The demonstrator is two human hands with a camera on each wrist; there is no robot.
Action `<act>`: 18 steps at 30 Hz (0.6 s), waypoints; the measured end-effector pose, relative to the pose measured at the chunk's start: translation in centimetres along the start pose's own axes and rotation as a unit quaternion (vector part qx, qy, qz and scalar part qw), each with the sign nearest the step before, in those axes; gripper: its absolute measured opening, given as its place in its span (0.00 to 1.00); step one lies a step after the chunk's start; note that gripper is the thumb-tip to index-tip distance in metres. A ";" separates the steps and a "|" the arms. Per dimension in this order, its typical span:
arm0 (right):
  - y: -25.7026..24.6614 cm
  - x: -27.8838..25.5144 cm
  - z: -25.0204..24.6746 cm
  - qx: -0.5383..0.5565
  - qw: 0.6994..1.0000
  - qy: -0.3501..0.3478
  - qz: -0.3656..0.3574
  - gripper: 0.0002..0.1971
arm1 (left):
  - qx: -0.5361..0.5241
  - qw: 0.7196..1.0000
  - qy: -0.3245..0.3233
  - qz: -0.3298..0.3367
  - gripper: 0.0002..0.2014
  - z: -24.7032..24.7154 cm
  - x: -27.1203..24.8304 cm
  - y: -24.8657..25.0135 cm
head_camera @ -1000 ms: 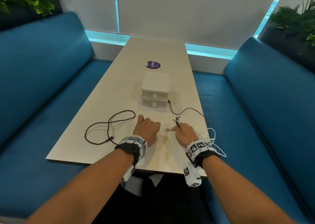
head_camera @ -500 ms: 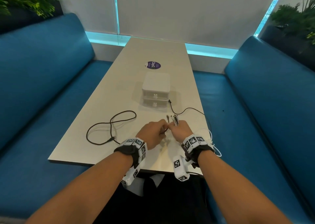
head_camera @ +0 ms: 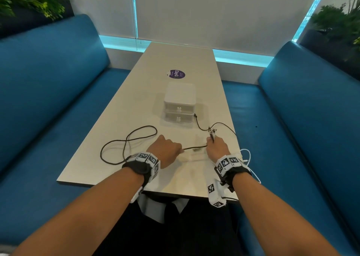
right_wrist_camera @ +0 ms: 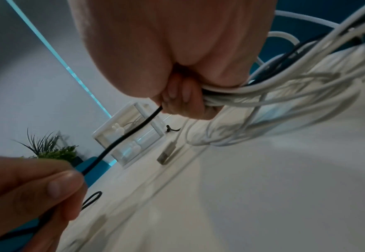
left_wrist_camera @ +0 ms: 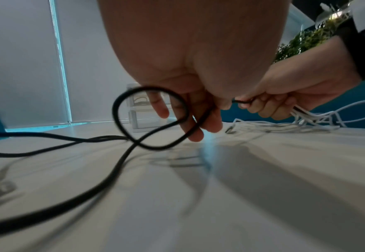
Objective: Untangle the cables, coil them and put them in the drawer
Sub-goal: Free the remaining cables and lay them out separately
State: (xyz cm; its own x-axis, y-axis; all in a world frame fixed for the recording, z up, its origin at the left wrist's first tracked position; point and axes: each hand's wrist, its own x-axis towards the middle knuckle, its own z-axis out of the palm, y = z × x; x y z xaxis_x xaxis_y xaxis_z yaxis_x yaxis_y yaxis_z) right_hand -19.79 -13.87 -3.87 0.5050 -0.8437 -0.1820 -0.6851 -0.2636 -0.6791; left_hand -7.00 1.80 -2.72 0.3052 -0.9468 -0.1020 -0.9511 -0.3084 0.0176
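A black cable [head_camera: 194, 148] runs taut between my two hands above the white table [head_camera: 109, 174]. My left hand [head_camera: 167, 150] pinches it, and the slack lies in loops [head_camera: 128, 144] to the left. My right hand [head_camera: 216, 148] grips the black cable [right_wrist_camera: 134, 134] together with a bundle of white cables [right_wrist_camera: 263, 85], whose plugs [head_camera: 212, 133] stick up from the fist. The white cables [head_camera: 247, 154] spill over the table's right edge. A small white two-drawer unit [head_camera: 179, 103] stands behind the hands, both drawers closed.
A second stretch of black cable [head_camera: 200, 125] lies from the drawer unit's right corner toward my right hand. A silver USB plug [right_wrist_camera: 166, 153] lies on the table. A purple sticker [head_camera: 176, 74] is behind the unit. Blue benches [head_camera: 311, 119] flank the table.
My hands met in the middle half a second ago and have since pulled apart sideways. A length of black cable is now drawn tight between them.
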 end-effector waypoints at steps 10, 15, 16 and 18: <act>-2.4 -0.9 0.7 0.337 0.932 -0.124 -0.047 0.14 | 0.070 0.994 -0.071 0.055 0.08 1.1 0.4 1.9; -2.3 -1.8 1.3 0.036 0.974 -0.169 -0.145 0.13 | 0.107 0.990 -0.054 0.080 0.08 0.9 1.3 2.6; -2.0 -1.8 1.4 -0.047 0.971 -0.163 -0.171 0.13 | 0.118 0.988 -0.060 0.083 0.07 0.8 1.3 2.4; -0.9 -1.4 0.9 -0.156 0.962 -0.125 -0.186 0.13 | 0.127 0.987 -0.071 0.073 0.07 0.7 1.2 1.4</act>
State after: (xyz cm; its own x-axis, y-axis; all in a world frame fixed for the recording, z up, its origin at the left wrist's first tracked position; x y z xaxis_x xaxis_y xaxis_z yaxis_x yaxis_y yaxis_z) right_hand -19.43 -12.00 -3.67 0.8295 -0.5353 -0.1593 -0.5369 -0.6859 -0.4912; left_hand -7.98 0.28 -3.52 0.1721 -0.9513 -0.2558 -0.9711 -0.1204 -0.2059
